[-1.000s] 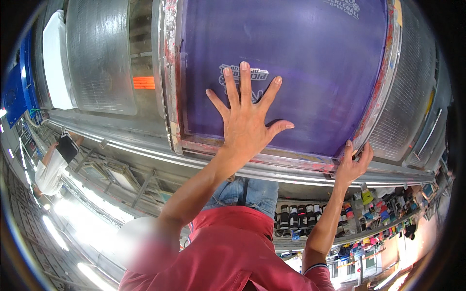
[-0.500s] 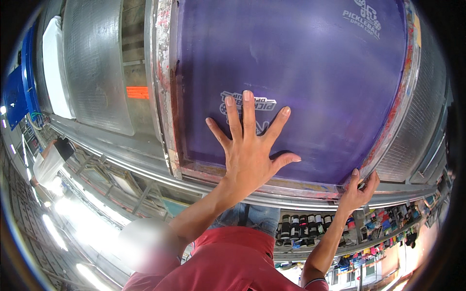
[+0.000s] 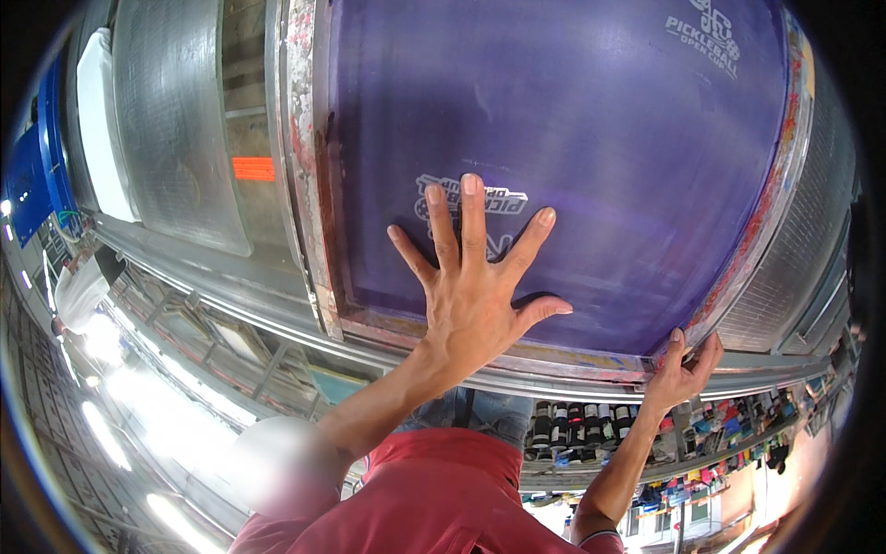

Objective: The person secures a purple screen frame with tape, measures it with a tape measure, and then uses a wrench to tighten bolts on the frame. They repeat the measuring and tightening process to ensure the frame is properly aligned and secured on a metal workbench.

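Note:
A large purple screen-printing screen (image 3: 572, 111) fills the upper middle. Its stained metal frame (image 3: 307, 138) has red and white ink smears along the sides. My left hand (image 3: 471, 295) lies on the mesh, palm down and fingers spread, partly over a pale printed design (image 3: 503, 199) near the front edge. A second pale design (image 3: 703, 37) shows at the far right of the mesh. At the near right corner, my right hand (image 3: 683, 374) grips the frame, thumb on the edge and fingers bent around its outer side.
Beside the screen on the left lie a grey flat platen (image 3: 175, 120), a white cloth-like piece (image 3: 106, 129) and an orange strip (image 3: 254, 168). Another grey platen (image 3: 794, 212) is at the right. Several dark bottles (image 3: 577, 425) stand below the table. Another person (image 3: 83, 291) is at the far left.
The view has shifted slightly, so the screen sits a little wider in it. Both hands keep their places, left flat on the mesh and right at the frame's corner.

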The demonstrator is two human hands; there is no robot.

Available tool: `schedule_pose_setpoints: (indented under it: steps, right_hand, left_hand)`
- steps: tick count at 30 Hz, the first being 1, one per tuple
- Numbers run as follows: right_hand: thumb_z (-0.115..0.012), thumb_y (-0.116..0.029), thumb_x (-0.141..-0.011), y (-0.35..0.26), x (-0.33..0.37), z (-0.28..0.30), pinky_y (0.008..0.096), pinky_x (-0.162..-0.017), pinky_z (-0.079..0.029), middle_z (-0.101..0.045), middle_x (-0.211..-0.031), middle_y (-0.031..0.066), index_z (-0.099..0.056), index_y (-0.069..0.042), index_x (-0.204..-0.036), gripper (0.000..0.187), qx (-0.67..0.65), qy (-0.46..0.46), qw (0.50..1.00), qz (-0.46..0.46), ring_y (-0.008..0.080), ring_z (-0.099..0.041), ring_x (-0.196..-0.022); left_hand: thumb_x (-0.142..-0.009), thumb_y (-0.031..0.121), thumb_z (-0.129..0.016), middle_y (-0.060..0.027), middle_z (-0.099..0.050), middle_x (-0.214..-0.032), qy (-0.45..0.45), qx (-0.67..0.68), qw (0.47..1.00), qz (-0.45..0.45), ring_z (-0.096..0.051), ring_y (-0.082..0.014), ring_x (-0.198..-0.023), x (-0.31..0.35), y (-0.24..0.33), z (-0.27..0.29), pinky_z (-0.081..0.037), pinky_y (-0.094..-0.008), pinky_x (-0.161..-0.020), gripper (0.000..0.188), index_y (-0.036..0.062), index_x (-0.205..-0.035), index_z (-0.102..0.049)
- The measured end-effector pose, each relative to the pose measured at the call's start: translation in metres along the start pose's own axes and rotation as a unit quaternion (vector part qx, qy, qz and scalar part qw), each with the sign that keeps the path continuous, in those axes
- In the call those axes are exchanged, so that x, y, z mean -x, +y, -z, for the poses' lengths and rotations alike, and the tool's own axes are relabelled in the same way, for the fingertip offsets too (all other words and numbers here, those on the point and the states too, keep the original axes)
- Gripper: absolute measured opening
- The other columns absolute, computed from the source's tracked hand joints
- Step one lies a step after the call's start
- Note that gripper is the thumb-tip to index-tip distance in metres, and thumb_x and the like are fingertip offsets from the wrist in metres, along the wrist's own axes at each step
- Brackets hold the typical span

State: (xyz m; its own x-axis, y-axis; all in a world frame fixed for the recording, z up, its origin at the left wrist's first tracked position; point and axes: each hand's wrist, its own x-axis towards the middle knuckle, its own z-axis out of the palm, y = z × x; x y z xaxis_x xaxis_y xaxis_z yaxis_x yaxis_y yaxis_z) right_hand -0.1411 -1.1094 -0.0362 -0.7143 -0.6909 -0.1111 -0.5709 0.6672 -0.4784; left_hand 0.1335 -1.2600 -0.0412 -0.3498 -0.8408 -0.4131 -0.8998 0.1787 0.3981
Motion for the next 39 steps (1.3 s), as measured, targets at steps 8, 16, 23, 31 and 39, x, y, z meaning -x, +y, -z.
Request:
schedule_pose_setpoints:
  steps: [8, 16, 23, 31, 39]
  right_hand:
    - [-0.060, -0.018, -0.099, 0.009, -0.001, 0.001, 0.0340, -0.091, -0.044, -0.054, -0.126, 0.0113, -0.055, 0.006, -0.134, 0.042, -0.115, -0.002, 0.993, 0.037, 0.0199, -0.055, -0.108]
    - [-0.067, -0.019, -0.094, 0.002, -0.001, 0.003, 0.0324, -0.086, -0.046, -0.057, -0.120, 0.0109, -0.057, 0.004, -0.132, 0.045, -0.045, 0.006, 0.999, 0.027, 0.0198, -0.056, -0.103]
    - [-0.070, -0.018, -0.089, -0.013, 0.000, -0.004, 0.0430, -0.091, -0.045, -0.054, -0.118, 0.0195, -0.055, 0.006, -0.126, 0.047, 0.008, 0.040, 0.994, 0.097, 0.0354, -0.055, -0.109]
    - [-0.069, -0.025, -0.088, -0.017, -0.001, -0.003, 0.0461, -0.095, -0.043, -0.055, -0.117, 0.0200, -0.056, 0.005, -0.125, 0.049, 0.070, 0.061, 0.989, 0.113, 0.0384, -0.052, -0.111]
    - [-0.066, -0.028, -0.091, -0.012, 0.002, -0.014, 0.0466, -0.103, -0.038, -0.055, -0.123, 0.0246, -0.050, 0.006, -0.138, 0.060, 0.064, 0.055, 0.995, 0.053, 0.0411, -0.049, -0.118]
  left_hand:
    - [-0.070, 0.059, -0.077, -0.0338, -0.004, -0.160, -0.048, 0.083, 0.995, -0.008, -0.006, -0.0560, -0.146, 0.044, -0.021, 0.021, -0.009, -0.0779, -0.106, 0.086, 0.0252, -0.145, -0.052]
    - [-0.077, 0.058, -0.071, -0.0338, -0.014, -0.159, -0.044, 0.036, 0.998, -0.009, -0.015, -0.0514, -0.147, 0.084, -0.034, 0.030, -0.014, -0.0676, -0.114, 0.084, 0.0151, -0.145, -0.051]
    - [-0.080, 0.050, -0.074, -0.0253, -0.022, -0.160, 0.010, 0.098, 0.993, -0.070, -0.019, -0.0403, -0.150, 0.097, -0.053, 0.038, -0.017, -0.0587, -0.118, 0.078, 0.0095, -0.144, -0.051]
    - [-0.088, 0.051, -0.065, -0.0120, -0.028, -0.161, 0.012, -0.003, 0.985, -0.172, -0.020, -0.0351, -0.150, 0.125, -0.088, 0.039, -0.015, -0.0586, -0.119, 0.076, 0.0071, -0.146, -0.045]
    - [-0.090, 0.051, -0.064, -0.0129, -0.033, -0.159, -0.008, 0.126, 0.972, -0.199, -0.017, -0.0316, -0.152, 0.124, -0.105, 0.032, -0.006, -0.0566, -0.120, 0.075, 0.0089, -0.148, -0.044]
